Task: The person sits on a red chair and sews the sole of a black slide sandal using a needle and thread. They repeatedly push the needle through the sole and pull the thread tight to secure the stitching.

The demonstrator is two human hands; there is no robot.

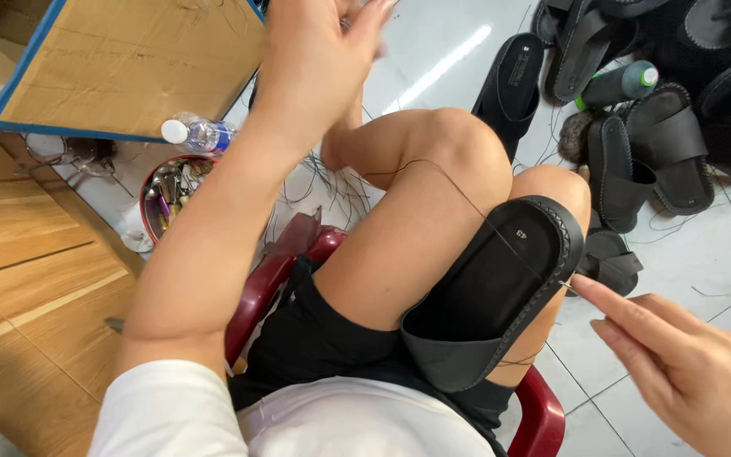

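White tile floor, wood boards at my left, one red plastic stool [543, 415] under me. One black slide sandal [488, 292] lies across my right thigh, sole edge up. My right hand [687, 372] pinches one needle [567, 286] at the sandal's rim, fingertips together. One dark thread [458, 190] runs from there over my knee. My left hand [323, 51] is raised and blurred; grip unclear. One water bottle [198, 133], one tool tin [171, 193], one green bottle [619, 83], and a heap of black sandals [662, 144].
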